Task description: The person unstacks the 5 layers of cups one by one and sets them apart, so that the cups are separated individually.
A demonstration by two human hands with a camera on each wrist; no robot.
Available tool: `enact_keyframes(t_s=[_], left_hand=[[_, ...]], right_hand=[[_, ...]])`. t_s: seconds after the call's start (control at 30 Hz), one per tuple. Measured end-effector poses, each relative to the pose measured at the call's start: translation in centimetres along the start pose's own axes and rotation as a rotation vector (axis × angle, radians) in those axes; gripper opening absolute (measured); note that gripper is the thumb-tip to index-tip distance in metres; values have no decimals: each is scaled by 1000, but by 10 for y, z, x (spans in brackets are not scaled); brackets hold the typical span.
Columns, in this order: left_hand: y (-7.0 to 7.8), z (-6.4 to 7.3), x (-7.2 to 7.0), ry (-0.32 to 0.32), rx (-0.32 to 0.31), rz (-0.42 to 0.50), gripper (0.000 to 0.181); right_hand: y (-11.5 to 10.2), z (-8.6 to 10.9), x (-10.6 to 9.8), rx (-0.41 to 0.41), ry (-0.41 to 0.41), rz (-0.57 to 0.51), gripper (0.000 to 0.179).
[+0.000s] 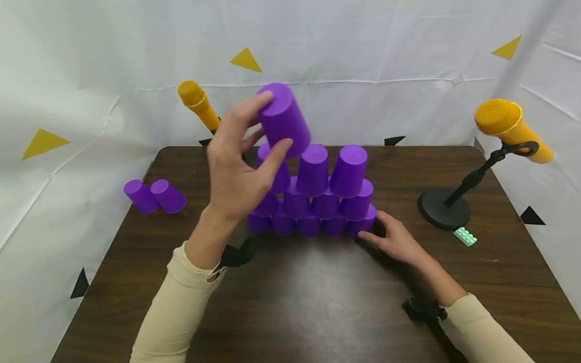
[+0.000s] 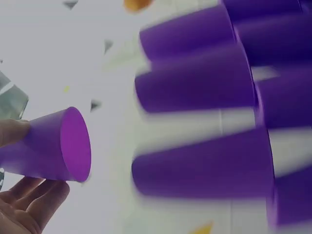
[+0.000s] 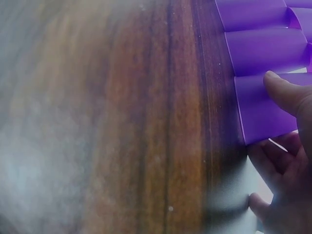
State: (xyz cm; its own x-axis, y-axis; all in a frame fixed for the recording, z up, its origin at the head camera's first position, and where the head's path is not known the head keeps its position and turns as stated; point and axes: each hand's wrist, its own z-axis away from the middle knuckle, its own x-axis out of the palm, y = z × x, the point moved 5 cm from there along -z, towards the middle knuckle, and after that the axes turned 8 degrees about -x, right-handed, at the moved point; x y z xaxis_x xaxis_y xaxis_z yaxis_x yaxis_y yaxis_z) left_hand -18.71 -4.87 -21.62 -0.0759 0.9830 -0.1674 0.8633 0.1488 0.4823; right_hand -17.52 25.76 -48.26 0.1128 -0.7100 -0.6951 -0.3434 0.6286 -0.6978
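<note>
My left hand pinches a purple plastic cup between thumb and fingers, raised above the left part of a cup pyramid. In the left wrist view this cup shows its open mouth, apart from the stacked cups. The pyramid has three rows of upside-down purple cups, with three in the top row. My right hand grips the rightmost bottom cup at table level. The right wrist view has the thumb on one side of that cup and fingers on the other.
Two more purple cups stand together at the table's left. A yellow microphone on a black stand is at right, beside a mint toy brick. Another yellow microphone rises behind my left hand. White sheeting backs the table.
</note>
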Motion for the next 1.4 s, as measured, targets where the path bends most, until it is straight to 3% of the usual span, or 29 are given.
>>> enact_keyframes(t_s=[0.17, 0.27, 0.33, 0.43, 0.6, 0.73, 0.9, 1.07, 1.4], left_hand=[[0, 21, -56, 133, -131, -151, 47], [-14, 40, -87, 161, -248, -275, 50], [-36, 58, -105, 180, -335, -357, 52], [-81, 91, -130, 210, -465, -442, 55], [-147, 138, -156, 227, -630, -526, 56], [-179, 159, -161, 181, -706, -589, 55], [-201, 171, -156, 105, -749, -703, 52], [-212, 178, -150, 74, -776, -787, 51], [-219, 185, -146, 30, -836, -804, 52]], right_hand=[[1, 1, 2, -7, 3, 10, 61], [0, 1, 1, -14, 6, 11, 60], [0, 1, 0, -15, 11, 11, 59], [1, 0, -1, -12, 15, 8, 59], [2, -2, -1, -9, 15, 6, 59], [2, -2, -2, -10, 13, 15, 60], [0, -2, -3, -16, 15, 17, 59], [-1, -3, -3, -23, 15, 8, 59], [3, -1, 1, -9, 5, 2, 60]])
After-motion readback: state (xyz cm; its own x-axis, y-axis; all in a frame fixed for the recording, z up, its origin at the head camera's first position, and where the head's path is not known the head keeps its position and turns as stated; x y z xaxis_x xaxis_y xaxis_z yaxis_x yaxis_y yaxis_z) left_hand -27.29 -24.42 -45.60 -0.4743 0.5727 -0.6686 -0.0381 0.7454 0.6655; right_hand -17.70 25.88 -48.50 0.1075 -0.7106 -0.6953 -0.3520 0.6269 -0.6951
